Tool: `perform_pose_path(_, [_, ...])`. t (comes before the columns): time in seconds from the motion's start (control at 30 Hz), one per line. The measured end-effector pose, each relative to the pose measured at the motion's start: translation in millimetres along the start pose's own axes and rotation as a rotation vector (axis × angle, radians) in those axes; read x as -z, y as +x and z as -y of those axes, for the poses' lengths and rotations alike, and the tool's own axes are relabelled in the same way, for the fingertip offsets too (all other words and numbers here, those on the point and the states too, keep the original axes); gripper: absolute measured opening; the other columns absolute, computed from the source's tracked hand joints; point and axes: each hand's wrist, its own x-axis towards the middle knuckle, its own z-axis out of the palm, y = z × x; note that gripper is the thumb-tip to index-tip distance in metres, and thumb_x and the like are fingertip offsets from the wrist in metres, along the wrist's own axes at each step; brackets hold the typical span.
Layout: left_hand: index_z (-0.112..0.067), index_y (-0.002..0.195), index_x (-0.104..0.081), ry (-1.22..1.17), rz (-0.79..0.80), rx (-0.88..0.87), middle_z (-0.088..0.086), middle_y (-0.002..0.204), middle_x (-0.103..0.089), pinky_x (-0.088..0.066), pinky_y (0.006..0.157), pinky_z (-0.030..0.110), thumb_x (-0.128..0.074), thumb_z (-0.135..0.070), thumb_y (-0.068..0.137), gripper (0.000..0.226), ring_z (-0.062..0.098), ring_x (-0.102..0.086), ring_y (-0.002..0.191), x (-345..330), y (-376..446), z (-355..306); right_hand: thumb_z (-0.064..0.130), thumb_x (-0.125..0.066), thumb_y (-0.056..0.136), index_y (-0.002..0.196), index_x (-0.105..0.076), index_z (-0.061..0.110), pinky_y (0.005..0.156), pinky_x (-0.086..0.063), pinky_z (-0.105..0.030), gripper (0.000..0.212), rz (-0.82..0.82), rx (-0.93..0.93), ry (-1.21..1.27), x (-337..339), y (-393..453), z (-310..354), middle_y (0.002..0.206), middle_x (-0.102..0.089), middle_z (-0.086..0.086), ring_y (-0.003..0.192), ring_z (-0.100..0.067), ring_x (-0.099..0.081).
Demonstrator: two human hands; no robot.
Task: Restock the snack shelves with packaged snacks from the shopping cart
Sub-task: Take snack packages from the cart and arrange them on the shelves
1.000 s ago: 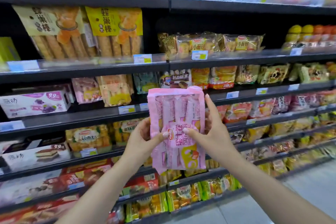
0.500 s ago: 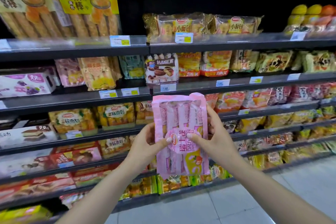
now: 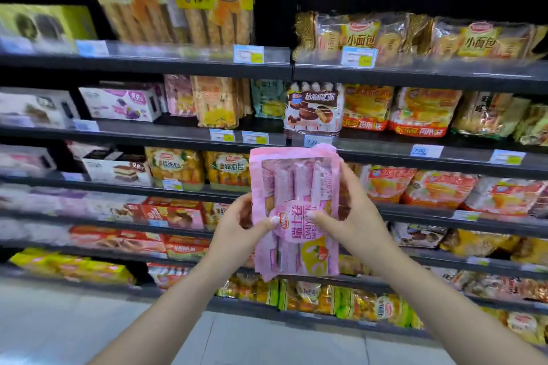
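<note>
A pink pack of Swiss rolls [image 3: 296, 187] stands upright in front of the snack shelves [image 3: 178, 133], held in both hands at chest height. My left hand [image 3: 240, 231] grips its left edge, thumb pressed on the front label. My right hand [image 3: 353, 216] grips the right edge, thumb on the label and fingers curled behind the pack. The pack hangs in the air in front of the middle shelves, touching none of them. The shopping cart is out of view.
Black shelves run across the whole view, filled with bread bags, cake boxes and wafer packs. A similar pink pack [image 3: 179, 95] stands on the second shelf next to yellow packs [image 3: 218, 101]. Grey floor tiles [image 3: 74, 320] lie below the bottom shelf.
The view has dropped and drawn nearer to the shelves, so the rows sit higher and larger. Both hands keep the same hold on the pink pack.
</note>
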Motion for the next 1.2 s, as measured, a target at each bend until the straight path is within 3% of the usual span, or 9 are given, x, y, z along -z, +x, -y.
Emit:
perform_pose_path(0.27, [-0.023,0.130,-0.055,0.121,-0.200,0.002,-0.009,0.115,-0.068,-0.052,0.095,0.043,-0.081,-0.035,0.073,0.063,0.011,-0.064,0.107,109,2,8,0.035,-0.074,0.080,0.150,-0.017,0.036,0.110,-0.034,-0.033,0.091,0.096,0.163,-0.051,-71,51,51,0.149,-0.030,0.013,0.134,-0.005,-0.032])
perform_pose_path(0.37, [-0.026,0.126,-0.057,0.133,-0.220,0.002,-0.008,0.112,-0.070,-0.053,0.094,0.042,-0.080,-0.024,0.079,0.052,0.011,-0.065,0.105,148,3,12,0.036,-0.073,0.082,0.149,-0.024,0.032,0.110,-0.031,-0.027,0.083,0.126,0.219,-0.089,-106,66,67,0.148,-0.029,0.011,0.135,-0.005,-0.029])
perform_pose_path(0.57, [-0.035,0.117,-0.058,0.185,-0.246,-0.038,-0.011,0.106,-0.072,-0.053,0.085,0.023,-0.076,-0.013,0.082,0.045,0.005,-0.067,0.100,219,3,20,0.036,-0.074,0.080,0.149,-0.021,0.032,0.110,-0.028,-0.026,0.088,0.187,0.224,-0.046,-178,89,98,0.149,-0.026,0.013,0.135,-0.004,-0.028])
perform_pose_path(0.77, [-0.040,0.106,-0.060,0.146,-0.346,-0.051,-0.018,0.096,-0.072,-0.051,0.075,0.013,-0.076,-0.011,0.081,0.041,-0.001,-0.067,0.091,279,13,29,0.046,-0.075,0.074,0.150,-0.010,0.037,0.102,-0.032,-0.027,0.101,0.181,0.044,0.115,-242,95,109,0.146,-0.032,0.017,0.127,0.001,-0.032])
perform_pose_path(0.83, [-0.030,0.112,-0.062,0.087,-0.381,-0.036,-0.011,0.101,-0.073,-0.051,0.076,0.015,-0.075,-0.010,0.081,0.039,0.004,-0.067,0.094,291,19,32,0.053,-0.073,0.073,0.150,-0.012,0.038,0.103,-0.035,-0.031,0.099,0.230,0.020,0.109,-258,97,107,0.147,-0.034,0.017,0.128,-0.001,-0.034])
perform_pose_path(0.9, [-0.020,0.117,-0.062,0.034,-0.401,-0.028,-0.004,0.104,-0.072,-0.052,0.081,0.022,-0.074,-0.013,0.082,0.037,0.009,-0.068,0.098,298,28,34,0.059,-0.069,0.070,0.149,-0.016,0.039,0.104,-0.037,-0.031,0.097,0.291,0.031,0.106,-271,101,105,0.139,-0.035,0.032,0.130,-0.002,-0.037])
perform_pose_path(1.0, [-0.016,0.120,-0.061,-0.029,-0.398,-0.014,-0.001,0.107,-0.073,-0.053,0.090,0.036,-0.073,-0.018,0.084,0.038,0.014,-0.068,0.102,301,48,34,0.052,-0.069,0.076,0.144,-0.023,0.042,0.098,-0.043,-0.021,0.082,0.369,0.077,0.135,-283,113,102,0.119,-0.037,0.048,0.114,0.016,-0.046])
perform_pose_path(1.1, [-0.015,0.123,-0.060,-0.069,-0.422,-0.017,-0.003,0.108,-0.073,-0.054,0.092,0.039,-0.073,-0.020,0.083,0.042,0.013,-0.068,0.101,297,72,36,0.044,-0.067,0.084,0.138,-0.029,0.047,0.087,-0.043,-0.006,0.067,0.382,0.096,0.157,-285,137,96,0.118,-0.046,0.043,0.107,0.023,-0.047])
perform_pose_path(1.2, [-0.019,0.127,-0.057,-0.090,-0.447,-0.026,-0.006,0.111,-0.071,-0.055,0.089,0.035,-0.075,-0.026,0.081,0.050,0.010,-0.067,0.103,291,96,38,0.049,-0.066,0.083,0.136,-0.030,0.052,0.090,-0.045,-0.014,0.064,0.388,0.107,0.160,-283,168,86,0.121,-0.049,0.041,0.110,0.017,-0.050])
